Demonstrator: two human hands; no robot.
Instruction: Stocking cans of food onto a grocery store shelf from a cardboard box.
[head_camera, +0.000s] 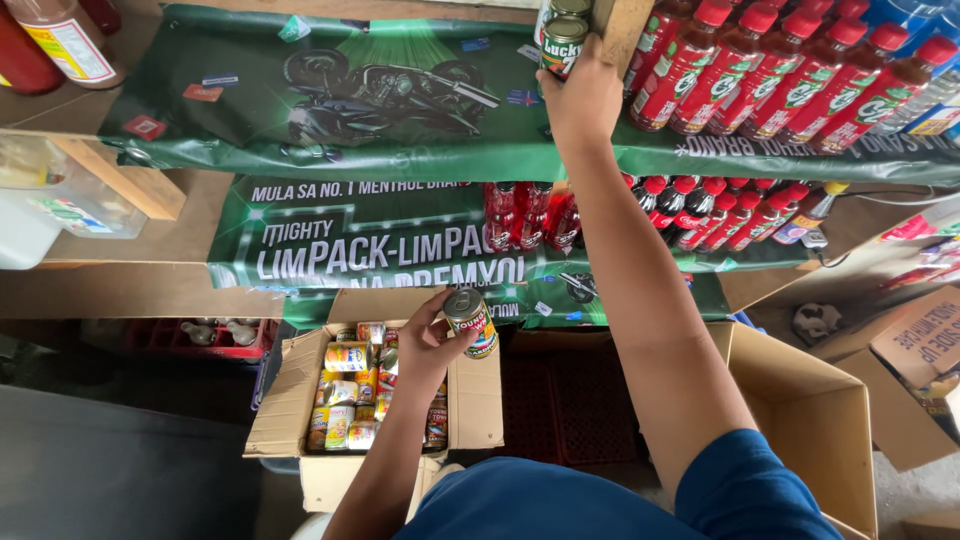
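- The right hand (583, 98), at the upper middle of the frame, is closed around a green-labelled can (562, 45), holding it upright on the top shelf (400, 150) beside a wooden post (620, 25).
- A second can (568, 8) stands just behind it, at the very top edge.
- The left hand (425, 345), at lower centre, grips a small can (472, 322) with a red and yellow label, fingers wrapped round its side, lifted above an open cardboard box (475, 405).
- The box holds many more tins (350, 395) packed in rows.
- A green printed banner (300, 100) covers the shelf boards.
- Rows of red-capped bottles (790, 70) fill the upper right; more bottles (700, 210) stand on the shelf below.
- A larger open carton (815, 420) sits at lower right.
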